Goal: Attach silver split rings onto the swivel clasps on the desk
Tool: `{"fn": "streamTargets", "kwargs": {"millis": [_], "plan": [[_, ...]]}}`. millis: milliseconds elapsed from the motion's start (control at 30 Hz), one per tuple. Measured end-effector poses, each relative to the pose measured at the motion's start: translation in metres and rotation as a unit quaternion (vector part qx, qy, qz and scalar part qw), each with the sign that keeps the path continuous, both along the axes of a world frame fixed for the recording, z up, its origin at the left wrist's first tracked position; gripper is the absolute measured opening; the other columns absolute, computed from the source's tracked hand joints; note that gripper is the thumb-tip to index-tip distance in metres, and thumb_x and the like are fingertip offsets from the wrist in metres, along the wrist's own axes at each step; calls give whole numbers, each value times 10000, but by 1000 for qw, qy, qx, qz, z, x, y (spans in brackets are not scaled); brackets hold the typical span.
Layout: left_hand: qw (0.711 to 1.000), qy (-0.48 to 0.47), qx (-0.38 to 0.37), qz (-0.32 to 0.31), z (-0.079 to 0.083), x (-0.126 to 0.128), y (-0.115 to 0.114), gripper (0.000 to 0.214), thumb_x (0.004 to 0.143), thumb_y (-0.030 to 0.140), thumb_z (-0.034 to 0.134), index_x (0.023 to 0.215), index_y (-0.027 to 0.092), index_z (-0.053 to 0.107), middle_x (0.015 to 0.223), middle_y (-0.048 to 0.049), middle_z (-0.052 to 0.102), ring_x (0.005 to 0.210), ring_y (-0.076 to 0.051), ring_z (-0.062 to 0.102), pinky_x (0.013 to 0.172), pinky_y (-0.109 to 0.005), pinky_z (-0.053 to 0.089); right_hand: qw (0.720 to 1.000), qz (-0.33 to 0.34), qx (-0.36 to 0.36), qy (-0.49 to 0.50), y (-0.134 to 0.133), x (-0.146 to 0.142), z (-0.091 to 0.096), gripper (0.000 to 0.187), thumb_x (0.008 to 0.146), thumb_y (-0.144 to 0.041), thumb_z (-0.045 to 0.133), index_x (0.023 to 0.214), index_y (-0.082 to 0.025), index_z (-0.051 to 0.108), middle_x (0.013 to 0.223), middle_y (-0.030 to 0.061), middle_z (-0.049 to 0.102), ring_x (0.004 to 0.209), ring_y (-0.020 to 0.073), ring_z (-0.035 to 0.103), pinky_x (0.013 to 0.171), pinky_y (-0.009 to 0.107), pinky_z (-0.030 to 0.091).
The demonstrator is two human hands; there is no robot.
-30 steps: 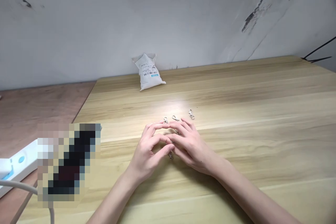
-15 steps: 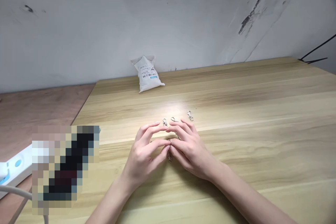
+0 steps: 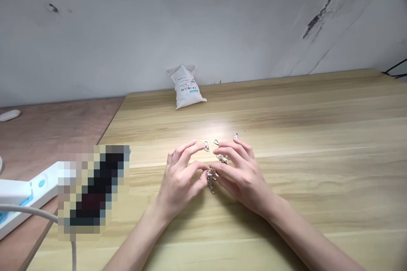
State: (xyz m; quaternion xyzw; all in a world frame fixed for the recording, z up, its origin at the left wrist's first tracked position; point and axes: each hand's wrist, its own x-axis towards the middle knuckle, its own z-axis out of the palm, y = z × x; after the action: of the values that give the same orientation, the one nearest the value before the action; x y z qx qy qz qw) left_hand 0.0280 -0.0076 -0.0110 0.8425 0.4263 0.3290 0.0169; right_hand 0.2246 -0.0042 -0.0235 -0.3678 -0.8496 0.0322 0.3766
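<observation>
My left hand (image 3: 179,180) and my right hand (image 3: 243,175) meet over the light wooden table (image 3: 318,135). Between their thumbs and forefingers they pinch a small bunch of silver metal clasps (image 3: 211,176), which hangs just above the tabletop. The other fingers of both hands are spread. Three loose silver clasps lie on the table just beyond the fingertips: a left clasp (image 3: 206,146), a middle clasp (image 3: 216,142) and a right clasp (image 3: 236,136). Another clasp (image 3: 221,159) shows partly between my right fingers.
A small white labelled bag (image 3: 187,87) stands at the table's back edge against the grey wall. To the left is a lower reddish-brown surface (image 3: 47,131) with a white power strip (image 3: 22,199) and its cable. A pixelated block (image 3: 93,190) covers part of the table's left edge.
The view has shifted slightly. My hands have drawn a little apart, and the bunch of clasps now shows clearly between the fingertips where it was mostly hidden before.
</observation>
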Motion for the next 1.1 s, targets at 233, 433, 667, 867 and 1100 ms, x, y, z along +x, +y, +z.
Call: {"fn": "streamTargets", "kwargs": {"millis": [233,433,667,867,1100], "plan": [[1000,-4,27,12,2,0,-1,75,855,168,619,838,207,681,1234,-79,630,1251,-285,490,968,-442,403,999,-8,-29,22,-4,0,5,87,895,-237,610,926,-211,687,1046,92,644,1115,257,552,976,477,400],[996,-18,84,-15,5,3,-4,114,830,116,639,878,211,682,1190,-81,651,1206,-257,529,982,-424,430,989,51,-133,32,-3,0,6,202,915,-293,587,1098,-225,638,1171,99,600,1270,273,432,1043,474,364],[995,-11,95,-37,5,1,-3,156,824,89,651,930,202,670,1190,-86,649,1217,-249,522,980,-423,450,979,73,-180,62,-6,-2,7,118,902,-229,583,1014,-231,621,1120,75,608,1281,259,421,1040,455,374],[995,0,99,-34,7,1,-4,170,824,96,649,941,219,665,1176,-73,659,1211,-243,528,982,-420,463,983,69,-159,55,-5,-4,3,86,863,-150,574,883,-214,629,1076,66,622,1248,253,459,1027,450,389],[999,-4,49,-23,10,0,-3,102,826,126,615,830,218,661,1161,-59,670,1213,-257,532,977,-416,438,999,22,-37,22,0,3,4,119,866,-147,570,918,-223,646,984,51,666,1146,248,550,1025,490,364]]}}
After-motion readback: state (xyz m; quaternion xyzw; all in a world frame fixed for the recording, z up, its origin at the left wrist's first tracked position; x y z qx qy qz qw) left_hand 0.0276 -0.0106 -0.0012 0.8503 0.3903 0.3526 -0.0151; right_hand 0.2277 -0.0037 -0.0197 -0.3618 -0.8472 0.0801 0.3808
